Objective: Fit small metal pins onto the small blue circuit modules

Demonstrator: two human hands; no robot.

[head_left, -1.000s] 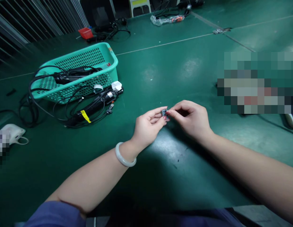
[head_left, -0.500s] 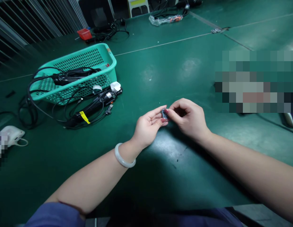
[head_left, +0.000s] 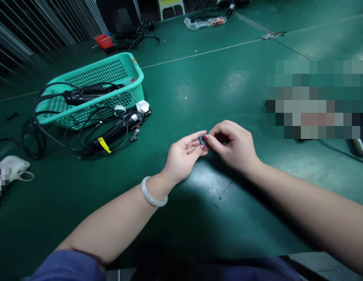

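Observation:
Both of my hands meet over the middle of the green table [head_left: 199, 89]. A small dark part [head_left: 202, 140], too small to name, is pinched between them. My left hand [head_left: 184, 156] grips it from the left with thumb and fingertips; a pale bangle [head_left: 152, 193] circles that wrist. From the right, my right hand [head_left: 232, 146] closes its fingertips on the same part. Most of the part is hidden by my fingers.
A teal plastic basket [head_left: 111, 74] lies tipped at the left with black cables and a black power tool [head_left: 117, 128] spilling out. A white face mask [head_left: 14, 168] lies at the far left. A red tray [head_left: 103, 41] and a plastic bag [head_left: 201, 23] sit at the back.
The hands stay together on the small part, shifting only slightly. The view has drifted a little.

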